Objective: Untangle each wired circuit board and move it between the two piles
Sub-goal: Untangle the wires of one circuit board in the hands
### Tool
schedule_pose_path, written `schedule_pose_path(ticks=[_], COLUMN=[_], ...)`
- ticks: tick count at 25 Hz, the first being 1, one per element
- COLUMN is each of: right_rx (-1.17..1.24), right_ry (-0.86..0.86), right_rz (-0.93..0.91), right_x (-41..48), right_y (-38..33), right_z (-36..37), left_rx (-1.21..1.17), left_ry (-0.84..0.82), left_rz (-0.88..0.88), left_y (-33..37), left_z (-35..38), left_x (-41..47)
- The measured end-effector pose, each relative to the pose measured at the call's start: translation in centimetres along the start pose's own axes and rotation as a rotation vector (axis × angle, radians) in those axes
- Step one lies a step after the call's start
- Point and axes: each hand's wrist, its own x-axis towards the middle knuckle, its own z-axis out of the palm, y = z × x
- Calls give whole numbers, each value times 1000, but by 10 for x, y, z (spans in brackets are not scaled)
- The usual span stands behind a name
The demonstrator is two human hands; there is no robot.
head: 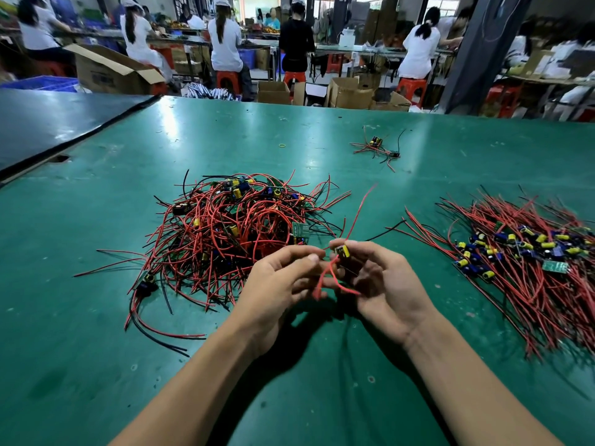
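Hands (277, 278) (383, 284) around small red-wired board (343, 252)

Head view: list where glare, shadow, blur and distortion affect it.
Head view: pale glare streaks on the green table; its far edge bows from the wide lens; background workers look soft; the left hand and right hand, holding the circuit board, cast a dark shadow below; the tangled pile is sharp.
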Motion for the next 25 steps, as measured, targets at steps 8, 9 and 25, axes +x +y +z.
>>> schedule_pose_path(ticks=[8, 9, 25], right_rx=[-438, -450, -229], right_ry=[-46, -52, 1], right_rz=[-78, -93, -105], right_x=[7, 8, 7], right_y=[8, 8, 7], right_z=[-10, -12, -10], left_rx=[68, 62, 75], left_ry=[-34, -30, -276], left_rz=[-39, -34, -170], left_y=[-3, -4, 3], left_z=[-3, -3, -15], left_x=[0, 0, 5])
